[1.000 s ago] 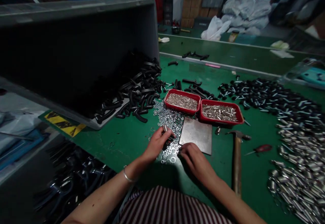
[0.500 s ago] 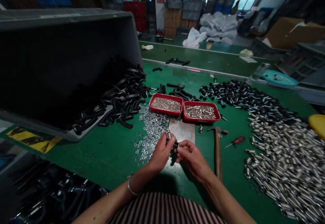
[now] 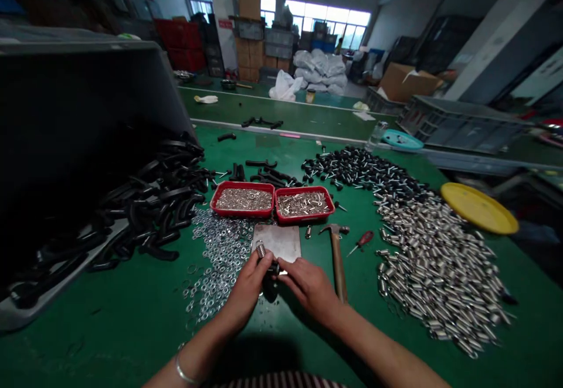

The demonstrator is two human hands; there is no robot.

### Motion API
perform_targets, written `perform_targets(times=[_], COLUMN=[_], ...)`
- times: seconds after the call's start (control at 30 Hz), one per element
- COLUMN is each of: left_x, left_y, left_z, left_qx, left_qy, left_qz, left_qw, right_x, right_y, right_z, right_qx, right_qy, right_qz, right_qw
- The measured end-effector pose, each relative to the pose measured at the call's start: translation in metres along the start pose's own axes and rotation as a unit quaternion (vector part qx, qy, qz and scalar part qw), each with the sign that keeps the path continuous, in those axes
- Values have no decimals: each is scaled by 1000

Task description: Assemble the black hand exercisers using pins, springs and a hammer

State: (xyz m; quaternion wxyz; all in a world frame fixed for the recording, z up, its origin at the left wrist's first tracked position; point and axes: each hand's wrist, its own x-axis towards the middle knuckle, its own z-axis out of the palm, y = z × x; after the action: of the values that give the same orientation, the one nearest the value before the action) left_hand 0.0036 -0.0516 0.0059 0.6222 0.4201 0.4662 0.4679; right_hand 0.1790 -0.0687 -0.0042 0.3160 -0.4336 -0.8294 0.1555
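My left hand [image 3: 247, 285] is closed around a small black plastic handle [image 3: 272, 268], low over the front of a metal plate [image 3: 277, 238]. A coiled metal spring [image 3: 261, 249] stands up from the handle, above my left thumb. From the right, my right hand [image 3: 310, 285] has its fingers pressed together at the handle's near side; whether a small part sits between those fingertips is hidden. Behind the plate stand two red trays, one with tiny metal rings [image 3: 244, 199], the other with small metal pins [image 3: 303, 204].
Loose washers [image 3: 224, 259] spread left of the plate. A hammer [image 3: 338, 265] and a screwdriver [image 3: 360, 242] lie to the right, before heaps of springs [image 3: 440, 276] and black-headed bolts [image 3: 352, 165]. Black handles [image 3: 162, 218] spill from a tipped grey crate [image 3: 167, 77]. A yellow lid [image 3: 479, 207] lies far right.
The view has swung right, so everything sits further left in the picture. Both hands stay together at the black handle; my right-hand fingers have shifted over its near side.
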Motion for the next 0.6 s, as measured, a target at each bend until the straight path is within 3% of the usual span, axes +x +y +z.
perform_targets(times=[0.07, 0.13, 0.2, 0.3, 0.37, 0.43, 0.5, 0.6], left_x=[10, 21, 31, 40, 43, 45, 48, 49], left_y=[-4, -6, -7, -8, -9, -9, -8, -6], left_z=[5, 11, 15, 18, 15, 9, 2, -3], left_qx=[-28, -61, -104, -164, -191, -216, -242, -274], left_qy=[-15, -12, 9, 22, 17, 24, 37, 39], left_qz=[-27, -47, -64, -100, -117, -123, -124, -126], left_qw=[999, 997, 993, 981, 974, 968, 962, 953], right_x=[3, 10, 22, 45, 57, 64, 64, 53], right_y=[31, 74, 120, 178, 201, 210, 205, 161], right_z=[-26, -55, -77, -92, -93, -94, -99, -101], right_qx=[-27, -86, -166, -179, -168, -159, -154, -35], right_qy=[-21, 51, 93, 69, 38, 15, 24, 120], right_qz=[38, 145, 248, 278, 284, 288, 287, 294], right_qw=[999, 984, 950, 941, 943, 944, 945, 948])
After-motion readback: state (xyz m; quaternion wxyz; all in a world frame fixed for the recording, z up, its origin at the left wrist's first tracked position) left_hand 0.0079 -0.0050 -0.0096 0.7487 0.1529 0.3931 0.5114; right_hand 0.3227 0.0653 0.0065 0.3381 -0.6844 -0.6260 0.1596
